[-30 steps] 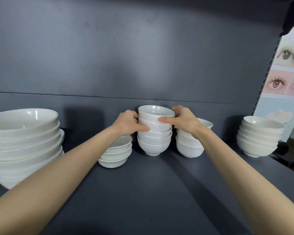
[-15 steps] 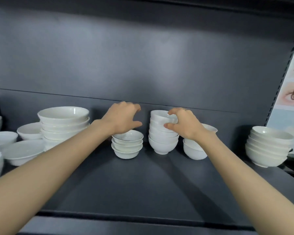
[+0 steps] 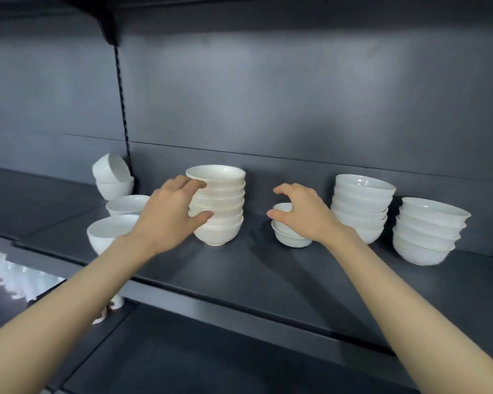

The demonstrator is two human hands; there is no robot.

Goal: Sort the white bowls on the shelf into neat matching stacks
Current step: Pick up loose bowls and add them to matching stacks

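**Hands at the bowl stacks**

Head view: my left hand (image 3: 172,211) is cupping the left side of the tall bowl stack (image 3: 218,206) at centre frame, fingers and thumb spread against it. My right hand (image 3: 302,213) is hovering half-curled, thumb and fingers apart, gripping nothing, just above the low bowl pair (image 3: 289,233). Two more stacks (image 3: 360,206) (image 3: 427,231) are standing at right on the dark shelf (image 3: 239,268); loose bowls (image 3: 113,180) are sitting at left.

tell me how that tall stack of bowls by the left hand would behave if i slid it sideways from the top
The tall stack would probably tip or shed its upper bowls rather than slide: it is several bowls high on one narrow foot. Glossy white sides suggest a slippery, breakable glaze. The left hand touches its side, thumb low, which looks a safer place to push.
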